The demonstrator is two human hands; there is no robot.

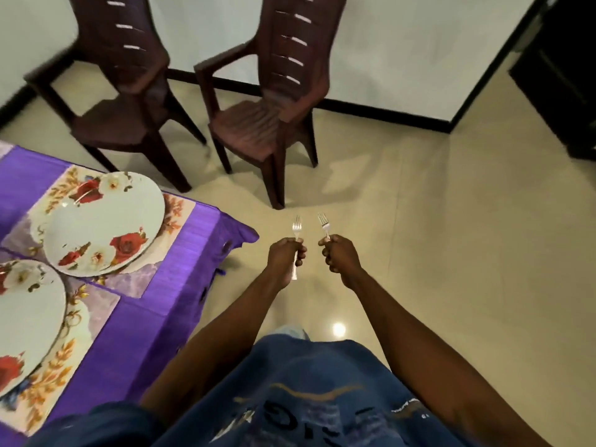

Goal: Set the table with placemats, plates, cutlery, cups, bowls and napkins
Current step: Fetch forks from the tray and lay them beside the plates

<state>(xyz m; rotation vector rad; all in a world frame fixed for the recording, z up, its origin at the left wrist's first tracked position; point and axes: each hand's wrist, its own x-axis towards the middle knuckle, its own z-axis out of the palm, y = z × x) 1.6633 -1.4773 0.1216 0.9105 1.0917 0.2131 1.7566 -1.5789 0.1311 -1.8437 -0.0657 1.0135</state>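
My left hand (285, 258) grips a steel fork (296, 232) by its handle, tines pointing up. My right hand (340, 256) grips a second fork (323, 222) the same way. Both hands are held out over the floor, to the right of the table corner. On the table, a purple cloth (180, 259) carries floral placemats (142, 279). One white plate with red roses (103, 222) lies on the far mat. A second rose plate (29, 321) lies on the near mat, cut off by the left edge.
Two dark brown plastic armchairs (264, 101) (125, 91) stand against the white wall behind the table. Beige tiled floor (451, 237) spreads to the right. A dark doorway (567, 75) opens at the upper right.
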